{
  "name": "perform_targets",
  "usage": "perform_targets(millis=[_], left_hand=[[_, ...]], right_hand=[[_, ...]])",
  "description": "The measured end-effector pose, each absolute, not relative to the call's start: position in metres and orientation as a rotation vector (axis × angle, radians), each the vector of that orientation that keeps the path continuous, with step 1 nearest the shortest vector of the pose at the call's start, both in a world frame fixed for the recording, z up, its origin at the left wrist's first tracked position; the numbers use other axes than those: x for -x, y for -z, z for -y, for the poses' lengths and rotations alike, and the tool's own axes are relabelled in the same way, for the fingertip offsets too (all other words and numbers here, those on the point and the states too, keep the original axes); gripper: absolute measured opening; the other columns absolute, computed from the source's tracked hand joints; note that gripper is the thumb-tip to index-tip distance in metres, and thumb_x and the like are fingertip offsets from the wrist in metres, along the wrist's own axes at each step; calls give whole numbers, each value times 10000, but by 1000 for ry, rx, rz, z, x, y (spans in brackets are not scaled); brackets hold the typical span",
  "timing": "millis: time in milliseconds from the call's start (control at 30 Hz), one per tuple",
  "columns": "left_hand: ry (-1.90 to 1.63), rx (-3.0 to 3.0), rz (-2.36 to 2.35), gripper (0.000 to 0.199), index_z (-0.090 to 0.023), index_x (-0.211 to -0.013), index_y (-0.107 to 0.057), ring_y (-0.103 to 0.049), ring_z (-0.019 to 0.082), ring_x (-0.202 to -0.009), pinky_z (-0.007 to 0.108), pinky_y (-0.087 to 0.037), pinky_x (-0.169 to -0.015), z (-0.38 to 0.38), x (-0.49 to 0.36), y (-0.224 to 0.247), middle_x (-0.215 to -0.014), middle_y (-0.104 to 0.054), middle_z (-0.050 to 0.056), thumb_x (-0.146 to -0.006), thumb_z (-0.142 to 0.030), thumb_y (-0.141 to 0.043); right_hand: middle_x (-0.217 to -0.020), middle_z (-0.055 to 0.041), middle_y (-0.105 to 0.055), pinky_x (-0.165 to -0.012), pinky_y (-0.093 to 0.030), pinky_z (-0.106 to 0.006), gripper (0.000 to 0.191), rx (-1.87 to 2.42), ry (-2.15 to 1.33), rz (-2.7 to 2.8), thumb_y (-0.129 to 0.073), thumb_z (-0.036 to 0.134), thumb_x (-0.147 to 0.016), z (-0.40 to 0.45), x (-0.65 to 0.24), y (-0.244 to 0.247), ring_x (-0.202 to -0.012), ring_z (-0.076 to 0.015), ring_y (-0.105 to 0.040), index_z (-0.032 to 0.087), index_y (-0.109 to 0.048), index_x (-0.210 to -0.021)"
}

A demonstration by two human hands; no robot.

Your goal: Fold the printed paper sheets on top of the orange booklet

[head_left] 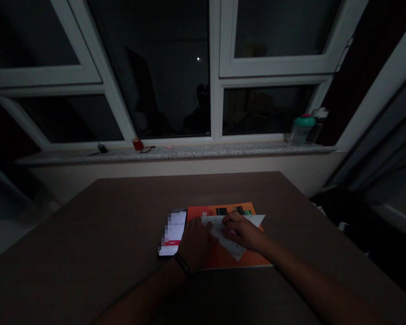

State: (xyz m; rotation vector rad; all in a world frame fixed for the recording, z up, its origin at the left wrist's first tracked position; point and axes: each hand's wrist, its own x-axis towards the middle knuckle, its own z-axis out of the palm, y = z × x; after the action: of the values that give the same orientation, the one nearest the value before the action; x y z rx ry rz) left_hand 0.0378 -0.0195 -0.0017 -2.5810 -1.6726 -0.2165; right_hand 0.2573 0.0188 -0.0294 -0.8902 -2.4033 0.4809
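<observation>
In the head view, the left hand (196,241) lies palm down over the left part of a folded sheet of printed paper (236,249), its fingers open and reaching forward. A dark wristband (182,264) circles that wrist. The right hand (242,231) comes in from the other side and rests on the middle of the sheet, fingers curled down against it; whether they pinch the paper or only press on it, I cannot tell.

The paper (pale, with rows of fine print) has one sharp corner out to the right and another pointing toward the person. It lies on top of an orange and red booklet (257,258), which shows beyond its far edge and below it. Just left of the booklet, beside the left hand, a phone (176,228) lies with its screen lit (part of it is pixelated). All of this is on a brown table (128,203).

Behind the table runs a speckled windowsill (203,151), under a white-framed window (155,67) with dark panes. On the sill, from the left, are a small dark item (102,148), a red object (137,144) with what may be a pair of glasses (147,149) next to it (the light is poor there), a pink scrap (169,147), and, near the right end, a green-lidded bottle (301,132) beside a white-capped bottle (320,122).
</observation>
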Motion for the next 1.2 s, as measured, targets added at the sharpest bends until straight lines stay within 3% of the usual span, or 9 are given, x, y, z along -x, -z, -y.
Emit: perform_targets(millis=[300, 533, 767, 967, 1200], left_hand=[[214, 2496, 1711, 336, -182, -1121, -617, -523, 319, -1041, 456, -394, -912, 22, -40, -3, -1086, -599, 134, -900, -432, -581], [306, 2722, 1550, 377, -128, -1184, -551, -422, 299, -1299, 447, -320, -1077, 12, -36, 8, -1412, -465, 166, -914, -390, -579], [340, 2881, 1437, 454, -156, -1299, -473, -394, 283, -1335, 456, -303, -1110, 14, -38, 10, -1443, -452, 135, -914, -369, -586], [364, 2865, 1469, 356, -170, -1206, -531, -406, 299, -1302, 456, -321, -1088, 16, -36, 7, -1444, -424, 145, -902, -341, -603], [316, 2738, 1566, 476, -241, -1292, -529, -387, 349, -1290, 500, -327, -1049, 17, -34, 9, -1404, -425, 137, -878, -457, -623]], right_hand=[[-1072, -65, -591, -890, -433, -347, 61, 899, -495, 2395, -652, 214, -868, -17, -256, 27, -1017, -215, -537, 215, -691, -916], [-1061, -59, -593, -898, -429, -350, 66, 912, -487, 2408, -646, 211, -875, -16, -256, 23, -1019, -212, -535, 224, -696, -917], [-1068, -61, -585, -895, -438, -358, 44, 897, -478, 2392, -646, 213, -873, -18, -256, 29, -1019, -217, -535, 221, -684, -894], [-1079, -56, -588, -893, -439, -348, 64, 908, -500, 2397, -667, 191, -852, -18, -256, 28, -1039, -217, -534, 226, -686, -902], [-1089, -62, -594, -912, -437, -365, 78, 916, -506, 2379, -676, 182, -843, -19, -256, 30, -1059, -222, -532, 219, -687, -911]])
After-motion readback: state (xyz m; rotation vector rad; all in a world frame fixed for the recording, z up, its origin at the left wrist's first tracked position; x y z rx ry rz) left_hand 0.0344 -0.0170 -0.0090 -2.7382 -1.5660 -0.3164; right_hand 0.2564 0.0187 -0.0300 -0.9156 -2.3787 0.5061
